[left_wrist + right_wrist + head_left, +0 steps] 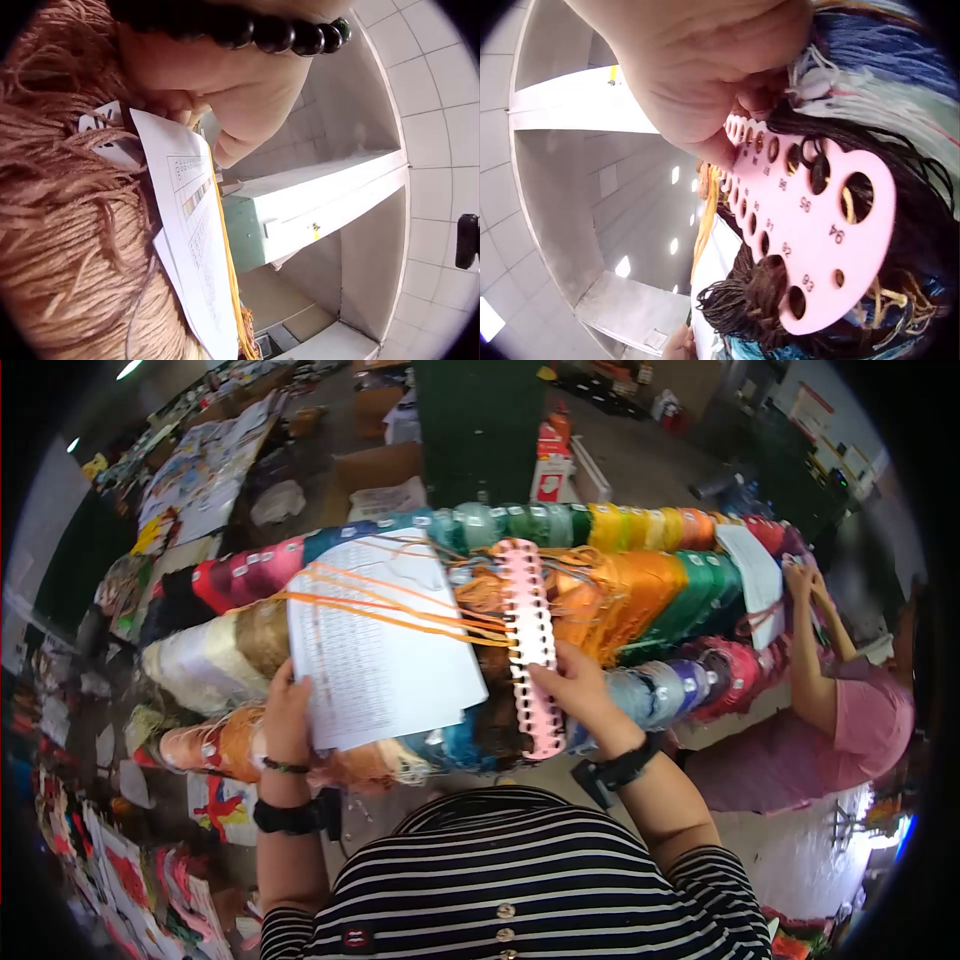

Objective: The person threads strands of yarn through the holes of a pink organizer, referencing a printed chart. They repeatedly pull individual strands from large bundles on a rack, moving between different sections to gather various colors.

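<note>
My left hand [288,710] grips the left edge of several printed sheets [390,670], thumb on top. The left wrist view shows the sheets [187,217] against brown yarn [82,262]. My right hand [582,690] pinches a long pink thread organizer card [538,710] by its right side. In the right wrist view, numbers stand beside the holes of the card [817,240], and dark brown threads [754,289] are looped through some holes. Orange threads [400,610] run from the card leftward across the sheets.
Rows of coloured thread bundles [640,595] with small white labels lie before me. At the right, a person in a pink top [860,725] reaches toward the bundles, near another paper sheet [750,580]. A cardboard box [370,470] and a dark green pillar [480,430] stand beyond.
</note>
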